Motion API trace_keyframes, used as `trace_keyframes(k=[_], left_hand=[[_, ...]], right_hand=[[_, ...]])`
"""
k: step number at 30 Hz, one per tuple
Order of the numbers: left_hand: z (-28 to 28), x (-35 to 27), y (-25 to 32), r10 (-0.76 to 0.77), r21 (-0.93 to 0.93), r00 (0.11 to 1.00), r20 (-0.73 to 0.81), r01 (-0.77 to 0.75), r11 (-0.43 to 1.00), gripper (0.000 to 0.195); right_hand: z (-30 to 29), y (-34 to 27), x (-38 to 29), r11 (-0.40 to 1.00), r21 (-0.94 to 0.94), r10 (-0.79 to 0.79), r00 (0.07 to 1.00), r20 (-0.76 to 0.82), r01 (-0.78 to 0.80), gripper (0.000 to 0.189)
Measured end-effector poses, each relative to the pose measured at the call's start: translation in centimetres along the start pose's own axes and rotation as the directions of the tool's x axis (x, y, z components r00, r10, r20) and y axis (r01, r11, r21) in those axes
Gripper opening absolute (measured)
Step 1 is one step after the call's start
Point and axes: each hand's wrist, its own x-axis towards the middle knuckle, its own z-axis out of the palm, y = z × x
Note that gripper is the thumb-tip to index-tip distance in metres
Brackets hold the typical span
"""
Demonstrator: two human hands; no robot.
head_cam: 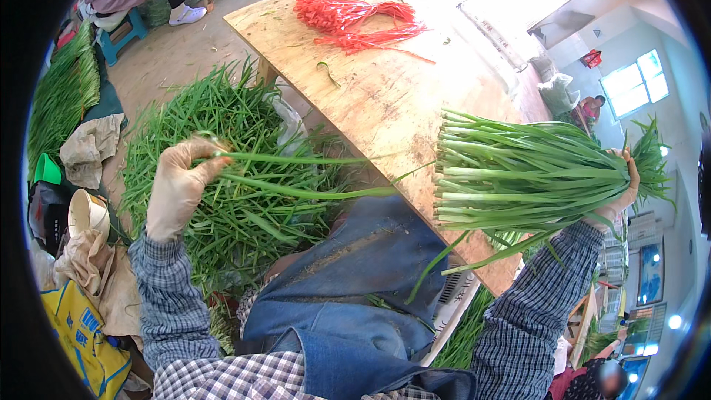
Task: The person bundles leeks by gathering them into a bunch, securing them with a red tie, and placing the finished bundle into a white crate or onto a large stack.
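My right hand (619, 197) grips a thick bunch of flat-leaved green chives (516, 169) around its leafy part. The pale cut ends point left over the wooden table (389, 94), and a few loose leaves hang below the bunch. My left hand (180, 186), in a light glove, pinches a couple of long green leaves (294, 159) between thumb and fingers. These leaves trail right toward the table edge; the fingertips are blurred. Beneath my left hand lies a large heap of loose green leaves (239, 222).
Red plastic ties (355, 19) lie at the table's far end. A white crate (452, 311) and more greens (466, 322) are below its near edge. At left are stacked chives (64, 89), a bucket (89, 212) and a yellow bag (83, 339). A person sits on a blue stool (122, 36).
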Motion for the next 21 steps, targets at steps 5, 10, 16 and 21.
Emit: trace_keyframes(k=[5, 10, 16, 21], left_hand=[[3.5, -0.1, 0.9, 0.288, 0.218, 0.953, -0.095, -0.263, 0.940, 0.035], [10.2, 1.8, 9.7, 0.404, -0.713, 0.856, 0.323, -0.061, 0.698, 0.029], [14.1, 2.4, 10.3, 0.665, -0.612, 0.747, -0.027, -0.538, 0.580, 0.027], [12.9, 2.5, 9.4, 0.509, -0.630, 0.861, 0.005, -0.393, 0.671, 0.023]], right_hand=[[0.3, 0.6, -0.2, 0.989, -0.143, -0.046, 0.995, -0.093, 0.033, 0.016], [0.3, 2.5, -0.3, 0.990, -0.143, -0.039, 0.984, -0.172, 0.014, 0.014], [1.4, 3.4, -0.2, 1.000, -0.003, 0.001, 0.991, -0.136, -0.002, 0.015], [-1.4, 2.2, -0.3, 0.991, -0.137, -0.026, 0.979, -0.200, -0.001, 0.018]])
